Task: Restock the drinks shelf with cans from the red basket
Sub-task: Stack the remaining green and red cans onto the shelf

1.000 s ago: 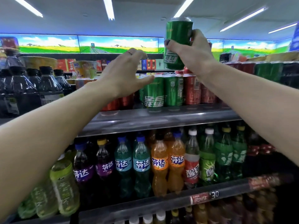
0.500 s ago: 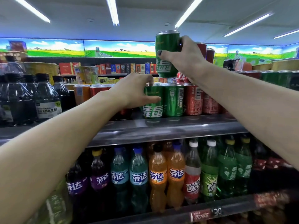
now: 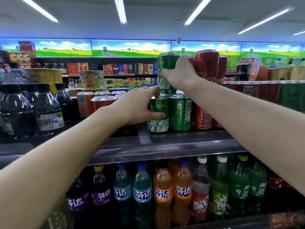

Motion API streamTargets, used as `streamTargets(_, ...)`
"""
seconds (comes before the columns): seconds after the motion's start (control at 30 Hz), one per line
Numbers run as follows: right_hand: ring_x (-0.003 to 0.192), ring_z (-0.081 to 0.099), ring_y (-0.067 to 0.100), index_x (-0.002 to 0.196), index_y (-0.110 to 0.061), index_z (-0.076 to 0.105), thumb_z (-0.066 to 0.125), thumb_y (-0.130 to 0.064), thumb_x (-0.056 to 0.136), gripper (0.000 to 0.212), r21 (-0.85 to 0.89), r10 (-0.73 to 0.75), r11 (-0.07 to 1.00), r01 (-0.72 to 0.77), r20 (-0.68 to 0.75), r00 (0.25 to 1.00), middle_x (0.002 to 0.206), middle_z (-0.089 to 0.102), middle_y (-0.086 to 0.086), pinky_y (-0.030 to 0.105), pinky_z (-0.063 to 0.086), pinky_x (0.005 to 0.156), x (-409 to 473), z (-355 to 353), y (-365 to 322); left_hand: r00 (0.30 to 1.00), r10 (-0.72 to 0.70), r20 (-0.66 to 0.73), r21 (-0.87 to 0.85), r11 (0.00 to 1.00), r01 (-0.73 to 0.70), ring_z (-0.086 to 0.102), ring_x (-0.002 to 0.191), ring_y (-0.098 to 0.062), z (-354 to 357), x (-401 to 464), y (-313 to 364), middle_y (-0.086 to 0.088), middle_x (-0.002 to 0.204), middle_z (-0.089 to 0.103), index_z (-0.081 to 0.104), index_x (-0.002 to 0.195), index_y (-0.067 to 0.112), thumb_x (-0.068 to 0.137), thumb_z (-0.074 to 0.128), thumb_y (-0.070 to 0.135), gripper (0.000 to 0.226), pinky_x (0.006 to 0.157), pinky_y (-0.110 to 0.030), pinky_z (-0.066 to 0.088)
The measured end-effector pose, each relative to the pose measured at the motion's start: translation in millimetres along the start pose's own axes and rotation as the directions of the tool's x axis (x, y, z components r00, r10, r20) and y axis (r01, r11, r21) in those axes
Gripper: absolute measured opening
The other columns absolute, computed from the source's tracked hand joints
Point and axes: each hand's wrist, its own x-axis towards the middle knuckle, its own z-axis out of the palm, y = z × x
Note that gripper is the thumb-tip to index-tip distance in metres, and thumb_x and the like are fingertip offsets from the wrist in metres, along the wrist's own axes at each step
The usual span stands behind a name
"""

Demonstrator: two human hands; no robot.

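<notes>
My right hand (image 3: 179, 75) grips a green can (image 3: 165, 71) and holds it upright on top of the green cans standing on the metal drinks shelf (image 3: 165, 142). My left hand (image 3: 140, 106) holds the front green can (image 3: 159, 116) of the lower row, thumb across its front and fingers over its rim. A second green can (image 3: 180, 113) stands just right of it. The red basket is out of view.
Red cans (image 3: 206, 68) are stacked to the right of the held can, and more red and orange cans (image 3: 102, 103) stand to the left. Dark bottles (image 3: 46, 106) fill the shelf's left end. Soda bottles (image 3: 163, 192) line the shelf below.
My right hand has lowered the green can onto the top of the lower row. My left hand has closed around the front green can. The view has shifted downward.
</notes>
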Motion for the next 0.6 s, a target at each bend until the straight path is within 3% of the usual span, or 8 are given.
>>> streamTargets(0.07, 0.103, 0.048, 0.016, 0.155, 0.008, 0.01, 0.062, -0.027, 0.102, 0.081, -0.007, 0.004, 1.0, -0.004, -0.026, 1.0, 0.13, 0.048, 0.011, 0.018, 0.039, 0.07, 1, 0, 4, 1.0, 0.011, -0.001, -0.004, 1.0, -0.011, 0.052, 0.094, -0.019, 0, 0, 0, 0.003, 0.113, 0.061, 0.049, 0.127, 0.023, 0.086, 0.075, 0.058, 0.059, 0.082, -0.033, 0.041)
streamTargets(0.13, 0.108, 0.055, 0.021, 0.156, 0.007, 0.0, 0.059, -0.024, 0.103, 0.086, -0.042, 0.0, 0.999, -0.001, -0.028, 1.0, 0.143, 0.046, 0.017, 0.021, 0.043, 0.073, 4, -1, 6, 1.0, 0.028, -0.002, -0.002, 1.0, -0.028, 0.052, 0.092, -0.018, -1, 1, 1, 0.008, 0.106, 0.053, 0.049, 0.127, 0.022, 0.087, 0.075, 0.057, 0.06, 0.081, -0.032, 0.04)
streamTargets(0.23, 0.096, 0.059, 0.025, 0.155, 0.004, 0.0, 0.057, -0.019, 0.104, 0.08, -0.06, 0.003, 0.998, -0.004, -0.011, 1.0, 0.136, 0.051, 0.021, 0.029, 0.044, 0.071, 10, 1, 8, 0.999, 0.045, -0.004, -0.003, 0.999, -0.045, 0.053, 0.091, -0.019, 0, 1, 0, 0.01, 0.103, 0.051, 0.048, 0.128, 0.023, 0.087, 0.075, 0.057, 0.06, 0.081, -0.032, 0.042)
streamTargets(0.37, 0.1, 0.054, 0.026, 0.153, 0.0, 0.008, 0.058, -0.02, 0.103, 0.073, -0.094, -0.009, 0.996, 0.007, -0.018, 1.0, 0.137, 0.049, 0.021, 0.03, 0.042, 0.078, 12, 4, 11, 0.998, 0.051, -0.026, -0.01, 0.999, -0.052, 0.055, 0.088, -0.019, 2, -1, -2, 0.01, 0.1, 0.054, 0.039, 0.111, 0.031, 0.087, 0.075, 0.058, 0.051, 0.079, -0.033, 0.042)
streamTargets(0.47, 0.115, 0.056, 0.033, 0.156, -0.002, 0.003, 0.057, -0.022, 0.103, 0.078, -0.15, -0.013, 0.989, 0.01, -0.021, 1.0, 0.143, 0.046, 0.023, 0.036, 0.048, 0.09, 14, 7, 13, 0.998, 0.054, -0.026, -0.024, 0.998, -0.055, 0.057, 0.091, -0.021, 4, -2, -3, 0.003, 0.107, 0.064, 0.041, 0.112, 0.03, 0.086, 0.074, 0.059, 0.051, 0.081, -0.036, 0.046)
streamTargets(0.53, 0.115, 0.06, 0.038, 0.161, -0.017, -0.008, 0.056, -0.021, 0.103, 0.085, -0.209, -0.054, 0.977, 0.05, -0.014, 0.998, 0.146, 0.041, 0.027, 0.044, 0.052, 0.098, 12, 9, 13, 0.998, 0.053, -0.028, -0.027, 0.998, -0.054, 0.058, 0.095, -0.021, 5, -2, -4, -0.002, 0.116, 0.067, 0.046, 0.118, 0.026, 0.086, 0.074, 0.059, 0.054, 0.083, -0.036, 0.045)
streamTargets(0.6, 0.099, 0.064, 0.038, 0.16, -0.036, -0.002, 0.054, -0.023, 0.104, 0.08, -0.298, -0.118, 0.948, 0.113, 0.003, 0.993, 0.138, 0.043, 0.027, 0.049, 0.055, 0.093, 8, 9, 13, 0.998, 0.052, -0.026, -0.024, 0.998, -0.053, 0.057, 0.097, -0.021, 5, -2, -4, -0.003, 0.12, 0.067, 0.047, 0.12, 0.025, 0.086, 0.074, 0.059, 0.055, 0.084, -0.035, 0.044)
